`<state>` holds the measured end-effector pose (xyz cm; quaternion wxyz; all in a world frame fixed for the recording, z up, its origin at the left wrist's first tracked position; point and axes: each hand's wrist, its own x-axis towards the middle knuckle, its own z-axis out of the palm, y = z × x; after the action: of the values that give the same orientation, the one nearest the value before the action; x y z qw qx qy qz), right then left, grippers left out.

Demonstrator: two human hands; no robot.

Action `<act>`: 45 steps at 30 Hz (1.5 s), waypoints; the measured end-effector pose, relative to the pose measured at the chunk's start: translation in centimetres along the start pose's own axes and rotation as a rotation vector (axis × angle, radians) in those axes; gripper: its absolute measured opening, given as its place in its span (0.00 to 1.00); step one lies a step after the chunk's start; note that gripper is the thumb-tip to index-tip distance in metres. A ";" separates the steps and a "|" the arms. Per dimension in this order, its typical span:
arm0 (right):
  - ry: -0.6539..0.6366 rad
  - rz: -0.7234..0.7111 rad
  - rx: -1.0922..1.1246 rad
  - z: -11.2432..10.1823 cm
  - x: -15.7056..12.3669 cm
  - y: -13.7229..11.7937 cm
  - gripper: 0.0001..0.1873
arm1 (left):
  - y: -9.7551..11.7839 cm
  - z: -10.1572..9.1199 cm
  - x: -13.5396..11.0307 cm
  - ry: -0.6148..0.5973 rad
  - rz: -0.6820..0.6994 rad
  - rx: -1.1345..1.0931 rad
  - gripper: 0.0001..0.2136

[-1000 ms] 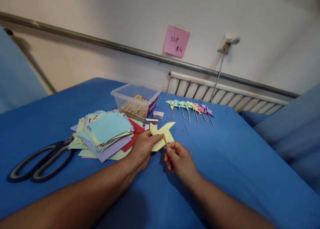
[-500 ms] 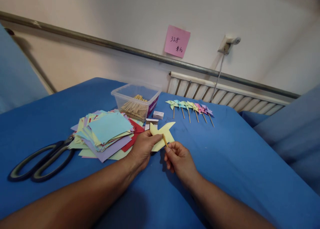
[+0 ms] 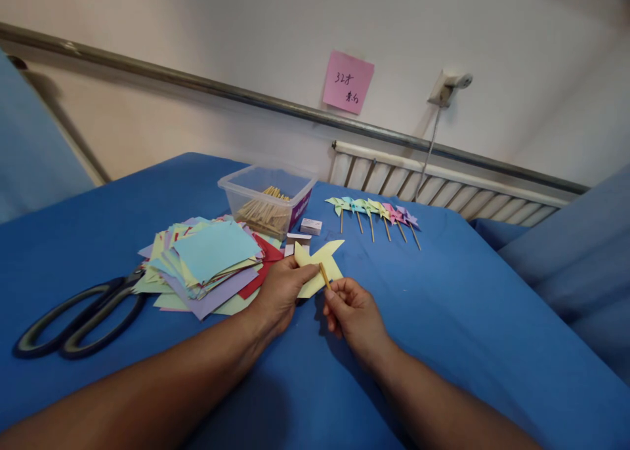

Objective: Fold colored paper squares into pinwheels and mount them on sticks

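A yellow paper pinwheel [image 3: 331, 256] is gripped in my left hand [image 3: 281, 290], the thumb pressing on its face near the middle. My right hand [image 3: 353, 312] pinches a short wooden stick [image 3: 325, 276] close to its lower end. The stick's upper end lies against the pinwheel's centre, beside my left thumb; whether the two are joined I cannot make out. My left fingers are mostly hidden behind the paper. Just behind the pinwheel are a small open box [image 3: 297, 243] and a small closed box [image 3: 311, 226].
A stack of coloured paper [image 3: 216, 250] lies left of my hands, partly over large black-handled scissors [image 3: 81, 319]. Behind it stands a clear plastic bin [image 3: 268, 204] of wooden sticks. Several finished pinwheels [image 3: 374, 208] lie in a row at the back right of the blue-covered table [image 3: 443, 319].
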<state>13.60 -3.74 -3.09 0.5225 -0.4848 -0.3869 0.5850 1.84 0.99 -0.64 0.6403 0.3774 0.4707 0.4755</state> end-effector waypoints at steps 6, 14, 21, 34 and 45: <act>0.012 0.000 -0.001 0.0 0.1 0.1 0.20 | 0.2 0.1 -0.2 -0.018 -0.011 -0.003 0.07; 0.026 -0.002 -0.004 -0.2 0.3 0.6 0.19 | -0.1 -0.1 -0.2 -0.034 0.037 0.022 0.10; 0.052 -0.049 -0.030 -0.1 -0.1 0.2 0.19 | 0.2 -0.1 -0.1 -0.041 0.045 0.038 0.11; 0.027 -0.179 -0.164 -0.5 -0.5 -0.5 0.26 | 0.4 0.0 -0.4 0.005 0.033 -0.004 0.11; -0.016 -0.097 -0.088 -0.6 -0.5 -0.7 0.27 | 0.5 0.0 -0.4 0.001 0.024 0.029 0.10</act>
<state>14.39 -4.11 -2.45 0.5254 -0.4832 -0.4394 0.5453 1.70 0.73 -0.05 0.6286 0.3921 0.4735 0.4764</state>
